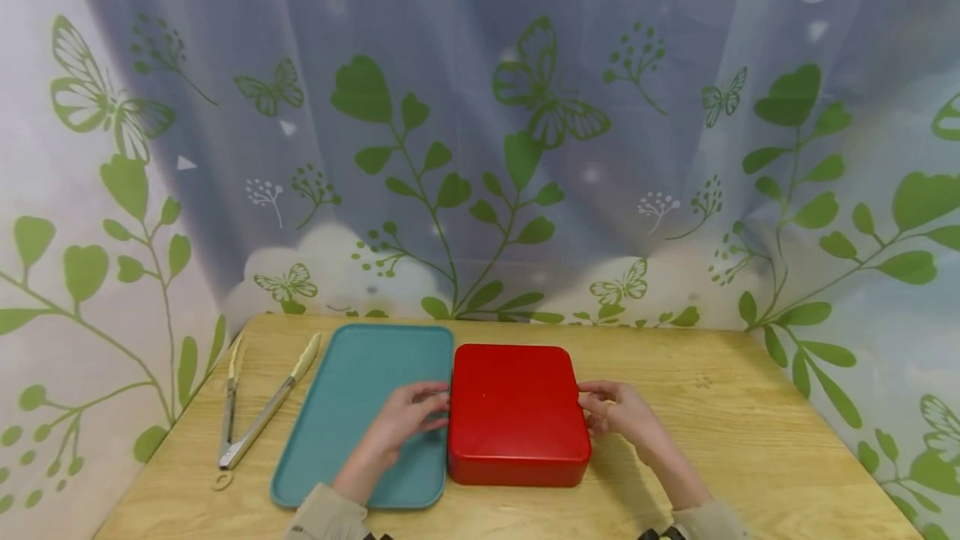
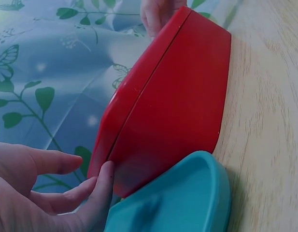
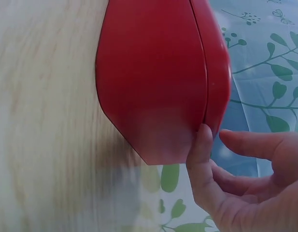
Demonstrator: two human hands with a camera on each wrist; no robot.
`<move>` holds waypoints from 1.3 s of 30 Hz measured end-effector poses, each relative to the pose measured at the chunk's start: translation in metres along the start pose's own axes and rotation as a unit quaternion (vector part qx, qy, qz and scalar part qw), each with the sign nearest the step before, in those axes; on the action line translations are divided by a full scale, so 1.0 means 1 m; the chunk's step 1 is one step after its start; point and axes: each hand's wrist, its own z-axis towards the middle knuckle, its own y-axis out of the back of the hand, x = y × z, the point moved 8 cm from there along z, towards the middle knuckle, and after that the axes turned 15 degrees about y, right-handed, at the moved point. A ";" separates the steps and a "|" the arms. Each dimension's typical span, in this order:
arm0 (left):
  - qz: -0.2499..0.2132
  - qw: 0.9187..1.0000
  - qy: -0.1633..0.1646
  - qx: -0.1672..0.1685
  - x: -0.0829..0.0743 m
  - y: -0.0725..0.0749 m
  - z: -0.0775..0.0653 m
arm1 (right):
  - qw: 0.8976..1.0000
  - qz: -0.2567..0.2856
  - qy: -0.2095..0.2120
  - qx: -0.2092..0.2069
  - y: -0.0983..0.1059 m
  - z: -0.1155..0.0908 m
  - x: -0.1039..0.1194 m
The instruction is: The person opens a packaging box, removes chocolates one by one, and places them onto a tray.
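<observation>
A square red box (image 1: 517, 402) with a closed lid stands on the wooden table. Its lid seam runs along the side (image 2: 156, 113) in the left wrist view. At the box's left side is my left hand (image 1: 408, 417), one fingertip touching the wall near the seam and another finger held apart from it. My right hand (image 1: 615, 413) is at the opposite side; in the right wrist view a fingertip (image 3: 203, 133) touches the box just by the seam. Whatever the box contains is hidden.
A teal tray (image 1: 360, 407) lies directly left of the box, beneath my left hand and forearm. Metal tongs (image 1: 262, 415) with pale tips lie spread farther left. A curtain (image 1: 465, 148) with leaves and butterflies hangs behind the wooden table (image 1: 705, 390).
</observation>
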 end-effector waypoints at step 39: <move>-0.037 0.999 0.028 -0.021 -0.007 -0.004 -0.008 | 0.998 0.026 -0.017 -0.050 -0.002 -0.005 0.015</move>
